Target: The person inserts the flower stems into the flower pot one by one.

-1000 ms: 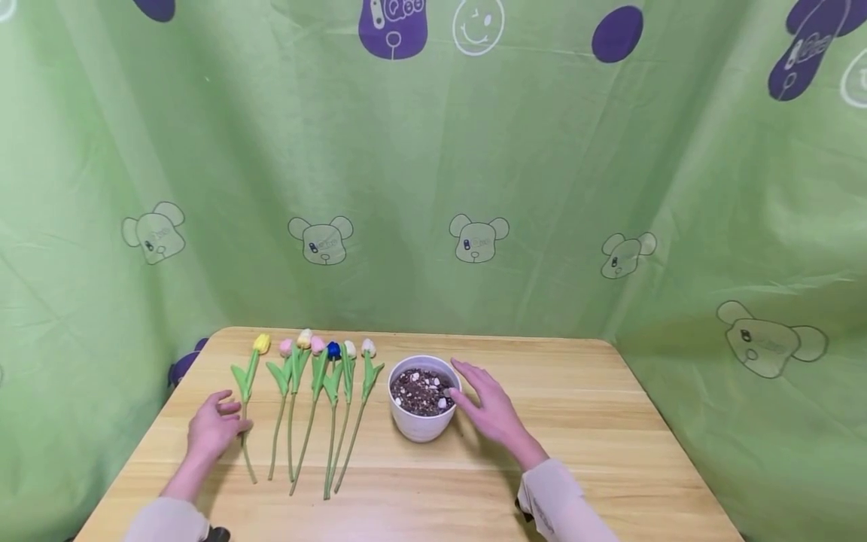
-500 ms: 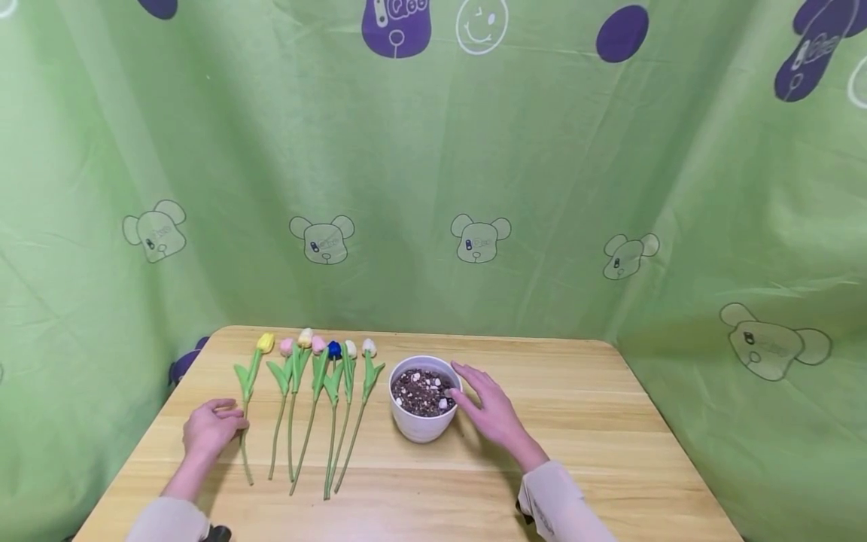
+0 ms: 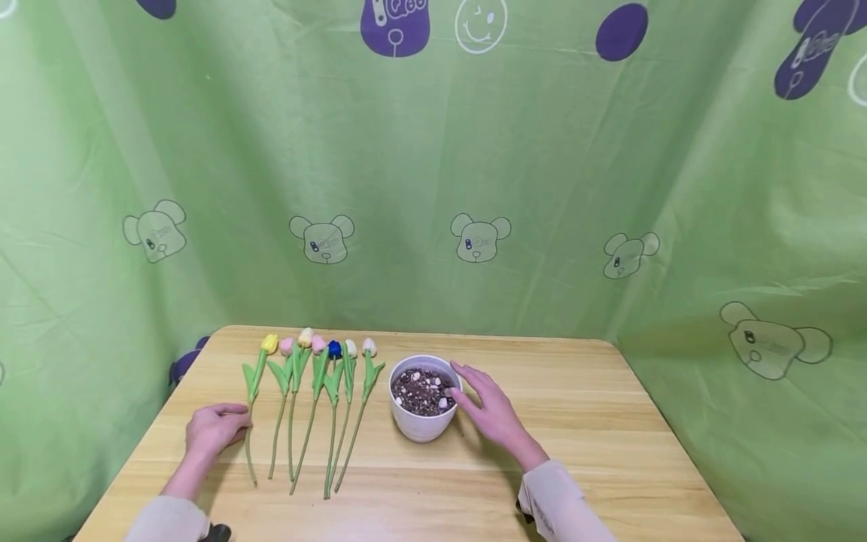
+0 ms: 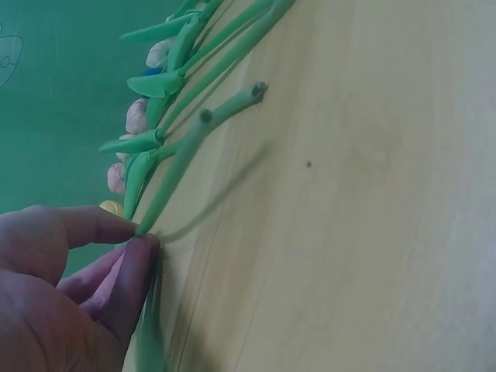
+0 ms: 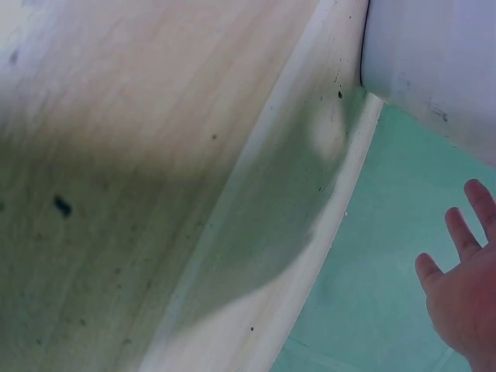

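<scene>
My left hand pinches the green stem of a yellow artificial tulip at the left of the row. In the left wrist view, thumb and forefinger grip that stem, whose cut end stands off the table. A white flower pot of dark soil with pale stones stands at the table's middle. My right hand is at its right side, fingers extended by the rim; whether they touch it, I cannot tell. The right wrist view catches the pot's wall and several spread fingers.
Several other tulips lie side by side right of the yellow one, among them a pink tulip, a blue tulip and a white tulip. The wooden table ends at a green curtain.
My left fingers have closed on the yellow tulip's stem, and the flower has shifted slightly right, toward the other tulips. The right hand and the pot have stayed put.
</scene>
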Demonstrator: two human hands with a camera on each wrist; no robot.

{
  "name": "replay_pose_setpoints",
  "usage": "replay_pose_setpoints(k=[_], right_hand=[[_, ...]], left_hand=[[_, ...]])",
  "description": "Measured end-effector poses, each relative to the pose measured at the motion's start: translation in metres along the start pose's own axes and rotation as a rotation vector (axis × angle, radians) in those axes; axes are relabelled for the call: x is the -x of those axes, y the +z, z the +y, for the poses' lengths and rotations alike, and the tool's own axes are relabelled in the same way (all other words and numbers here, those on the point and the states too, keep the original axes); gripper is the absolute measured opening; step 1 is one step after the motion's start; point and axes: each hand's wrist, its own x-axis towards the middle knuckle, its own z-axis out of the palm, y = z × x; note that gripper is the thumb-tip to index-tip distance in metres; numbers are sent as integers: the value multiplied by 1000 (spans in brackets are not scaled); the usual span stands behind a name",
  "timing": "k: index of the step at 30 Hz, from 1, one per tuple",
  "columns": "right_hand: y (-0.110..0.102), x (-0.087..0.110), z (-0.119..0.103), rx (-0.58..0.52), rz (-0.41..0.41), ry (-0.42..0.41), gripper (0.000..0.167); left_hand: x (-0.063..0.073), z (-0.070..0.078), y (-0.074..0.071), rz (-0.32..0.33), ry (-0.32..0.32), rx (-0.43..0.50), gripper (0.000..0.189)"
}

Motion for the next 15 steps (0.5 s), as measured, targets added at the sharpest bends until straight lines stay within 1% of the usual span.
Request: replay_pose_setpoints(k=[9, 15], right_hand=[[0, 0, -2, -2, 10, -9, 57], [1, 0, -1, -11, 4, 4, 57]], left_hand=[[1, 1, 3, -44, -6, 12, 47], [1, 1, 5, -62, -11, 54, 49]])
